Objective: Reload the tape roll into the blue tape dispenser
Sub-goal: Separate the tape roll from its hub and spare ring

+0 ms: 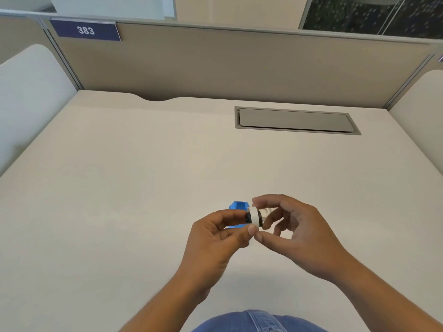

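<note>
A small white tape roll [254, 218] with a black hub [247, 218] poking out of its left side is held above the desk between both hands. My left hand [215, 238] pinches the black hub and the roll's lower edge with thumb and fingers. My right hand [294, 230] grips the roll from the right, fingertips over its top and bottom. The blue tape dispenser [237, 208] stands on the desk right behind the roll, mostly hidden by my left fingers.
The beige desk [119, 188] has a grey cable-tray flap [296, 121] at the back right. Beige partition walls enclose it, with a blue sign reading 383 [86, 30] at the upper left. My jeans [259, 322] show at the front edge.
</note>
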`<state>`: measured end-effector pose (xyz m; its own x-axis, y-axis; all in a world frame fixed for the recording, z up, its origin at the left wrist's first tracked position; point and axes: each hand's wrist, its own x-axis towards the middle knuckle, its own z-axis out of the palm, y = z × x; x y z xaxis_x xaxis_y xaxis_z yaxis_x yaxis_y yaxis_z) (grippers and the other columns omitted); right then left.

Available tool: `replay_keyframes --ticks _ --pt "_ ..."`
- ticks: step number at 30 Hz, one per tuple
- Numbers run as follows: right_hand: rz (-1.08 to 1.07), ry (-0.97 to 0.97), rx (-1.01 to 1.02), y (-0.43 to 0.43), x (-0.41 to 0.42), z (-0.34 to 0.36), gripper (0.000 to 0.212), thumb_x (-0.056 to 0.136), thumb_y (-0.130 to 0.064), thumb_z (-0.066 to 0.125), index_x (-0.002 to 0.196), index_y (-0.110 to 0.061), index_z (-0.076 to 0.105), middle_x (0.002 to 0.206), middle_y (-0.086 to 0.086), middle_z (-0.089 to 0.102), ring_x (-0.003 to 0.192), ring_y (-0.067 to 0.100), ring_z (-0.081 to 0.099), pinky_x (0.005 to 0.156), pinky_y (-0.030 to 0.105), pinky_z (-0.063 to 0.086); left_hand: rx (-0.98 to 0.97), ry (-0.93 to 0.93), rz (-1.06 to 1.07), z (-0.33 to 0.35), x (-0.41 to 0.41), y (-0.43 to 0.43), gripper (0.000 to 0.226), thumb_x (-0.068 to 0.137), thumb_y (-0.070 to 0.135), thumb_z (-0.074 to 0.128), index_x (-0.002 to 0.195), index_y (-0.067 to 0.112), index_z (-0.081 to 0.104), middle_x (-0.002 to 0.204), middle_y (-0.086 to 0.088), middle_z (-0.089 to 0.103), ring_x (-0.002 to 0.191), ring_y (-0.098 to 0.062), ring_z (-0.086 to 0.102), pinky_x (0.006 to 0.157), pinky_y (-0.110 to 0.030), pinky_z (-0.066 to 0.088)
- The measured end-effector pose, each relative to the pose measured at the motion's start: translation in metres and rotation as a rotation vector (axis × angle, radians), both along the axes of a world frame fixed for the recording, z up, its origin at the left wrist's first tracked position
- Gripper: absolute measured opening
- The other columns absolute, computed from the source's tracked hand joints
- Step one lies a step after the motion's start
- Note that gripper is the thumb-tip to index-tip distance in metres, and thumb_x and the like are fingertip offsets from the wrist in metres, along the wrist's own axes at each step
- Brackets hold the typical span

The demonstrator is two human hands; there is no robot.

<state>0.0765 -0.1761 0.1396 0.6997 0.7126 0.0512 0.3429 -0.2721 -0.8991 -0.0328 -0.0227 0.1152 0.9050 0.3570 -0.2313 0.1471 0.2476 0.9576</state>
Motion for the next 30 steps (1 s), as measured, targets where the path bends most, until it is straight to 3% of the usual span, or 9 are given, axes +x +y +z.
replay_keyframes --ticks 4,7,10,17,21,30 --pt "-0.042 0.106 0.066 -0.002 -0.012 0.004 0.038 0.070 -0.045 0.082 0.106 -0.037 0.069 0.104 -0.013 0.070 0.078 0.017 0.071 0.066 0.024 0.059 -0.028 -0.021 -0.020 0.009 -0.005 -0.004 0.025 0.079 0.028 0.078 0.102 0.021 0.075 0.101 -0.002 0.078 0.093 -0.022 0.073 0.075 -0.027 0.058" --pt "-0.043 0.136 0.084 -0.006 -0.016 0.006 0.037 0.072 -0.021 0.086 0.103 -0.034 0.070 0.103 -0.009 0.071 0.078 0.018 0.071 0.065 0.025 0.058 -0.089 -0.036 -0.023 0.013 -0.009 -0.005 0.027 0.079 0.029 0.074 0.104 0.017 0.075 0.104 -0.006 0.077 0.097 -0.024 0.072 0.075 -0.026 0.058" --pt "-0.027 0.148 0.098 -0.007 -0.018 0.009 0.039 0.073 -0.011 0.085 0.102 -0.033 0.071 0.102 -0.008 0.072 0.077 0.019 0.071 0.065 0.023 0.057 -0.096 -0.039 -0.028 0.016 -0.010 -0.006 0.024 0.081 0.024 0.073 0.104 0.016 0.076 0.104 -0.007 0.077 0.097 -0.025 0.072 0.075 -0.026 0.057" --pt "-0.004 0.135 0.102 -0.006 -0.023 0.011 0.039 0.073 -0.011 0.084 0.104 -0.032 0.071 0.103 -0.008 0.072 0.078 0.017 0.067 0.066 0.023 0.056 -0.067 -0.028 0.008 0.014 -0.011 -0.006 0.011 0.085 0.011 0.074 0.096 0.012 0.075 0.097 -0.011 0.078 0.092 -0.031 0.072 0.076 -0.031 0.058" --pt "-0.012 0.147 0.102 -0.006 -0.024 0.011 0.037 0.072 -0.016 0.082 0.104 -0.031 0.071 0.103 -0.011 0.072 0.079 0.016 0.067 0.065 0.022 0.055 -0.061 -0.043 0.016 0.012 -0.013 -0.004 0.018 0.077 0.018 0.074 0.095 0.015 0.074 0.095 -0.012 0.078 0.092 -0.033 0.070 0.077 -0.031 0.058" --pt "0.008 0.176 0.124 -0.003 -0.019 0.011 0.037 0.073 -0.012 0.081 0.104 -0.030 0.071 0.101 -0.014 0.071 0.084 0.015 0.068 0.066 0.019 0.054 -0.083 -0.112 0.038 0.011 -0.006 -0.002 0.013 0.071 0.006 0.071 0.082 0.013 0.073 0.082 -0.009 0.073 0.075 -0.020 0.067 0.067 -0.024 0.055"
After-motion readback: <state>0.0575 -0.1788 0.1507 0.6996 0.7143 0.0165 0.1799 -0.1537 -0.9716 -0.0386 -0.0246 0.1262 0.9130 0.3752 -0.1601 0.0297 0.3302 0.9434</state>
